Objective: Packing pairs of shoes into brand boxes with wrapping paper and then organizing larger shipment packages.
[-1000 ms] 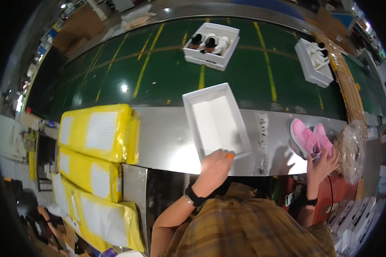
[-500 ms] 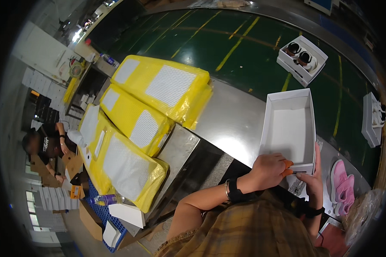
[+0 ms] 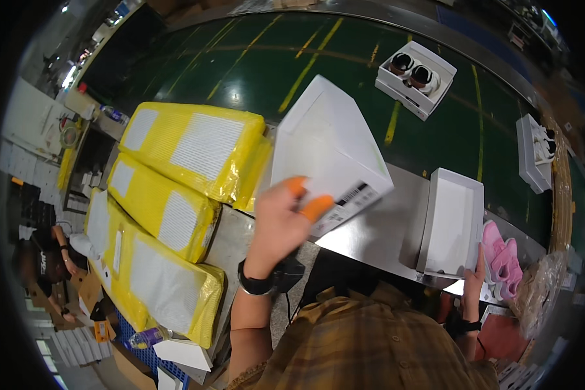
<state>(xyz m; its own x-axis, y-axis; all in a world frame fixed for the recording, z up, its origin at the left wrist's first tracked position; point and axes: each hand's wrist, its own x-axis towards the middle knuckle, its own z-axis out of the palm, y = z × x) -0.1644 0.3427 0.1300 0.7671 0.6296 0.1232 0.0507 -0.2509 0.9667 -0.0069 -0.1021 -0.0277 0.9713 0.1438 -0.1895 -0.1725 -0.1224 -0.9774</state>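
Note:
My left hand (image 3: pixel 281 224), with orange covers on two fingers, grips the near end of a white shoebox (image 3: pixel 331 140). The shoebox is tilted and raised above the metal table, with a label on its near end. At my right, a shallow white cardboard tray, which looks like a shoebox lid (image 3: pixel 454 221), lies with its hollow side up on the table. My right hand (image 3: pixel 473 281) holds its near right corner, fingers along the side. Pink sneakers (image 3: pixel 502 260) sit just right of the lid.
Yellow-wrapped packs (image 3: pixel 195 140) cover the left side. Beyond the metal table (image 3: pixel 396 201) runs a green conveyor belt (image 3: pixel 331 58), carrying an open box of shoes (image 3: pixel 416 78) and another shoebox (image 3: pixel 535 154) at far right. A co-worker (image 3: pixel 45 260) bends over cartons at far left.
The shoebox has separated from the lid and moved left and up in my left hand. My right hand stays at the lid's corner. The view has shifted.

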